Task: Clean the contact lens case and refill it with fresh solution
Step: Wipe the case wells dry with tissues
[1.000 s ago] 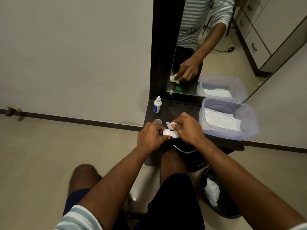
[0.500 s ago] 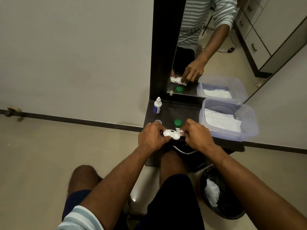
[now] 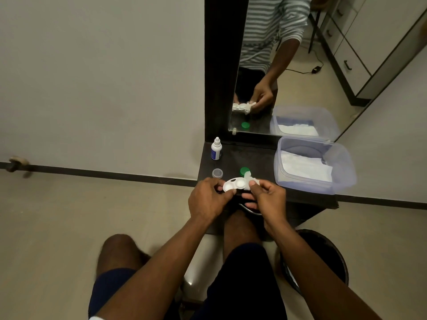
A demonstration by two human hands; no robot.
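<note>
The white contact lens case [image 3: 235,184] is held over the front edge of the dark shelf [image 3: 254,158], its two wells facing up and uncapped. My left hand [image 3: 208,199] pinches its left end. My right hand [image 3: 268,196] pinches a small white tissue wad [image 3: 250,180] against the case's right end. A green cap [image 3: 243,171] lies on the shelf just behind the case. A clear cap [image 3: 217,173] lies to the left. The small white solution bottle [image 3: 216,149] with a blue label stands upright at the shelf's back left.
A translucent plastic box [image 3: 342,172] with white tissues inside fills the shelf's right side. A mirror [image 3: 277,65] stands behind the shelf. A black waste bin [image 3: 328,255] sits on the floor at the right, below the shelf. My knees are under the shelf.
My right hand has drawn back to the right off the case, uncovering both wells and the green cap behind. The tissue is now at the case's right end.
</note>
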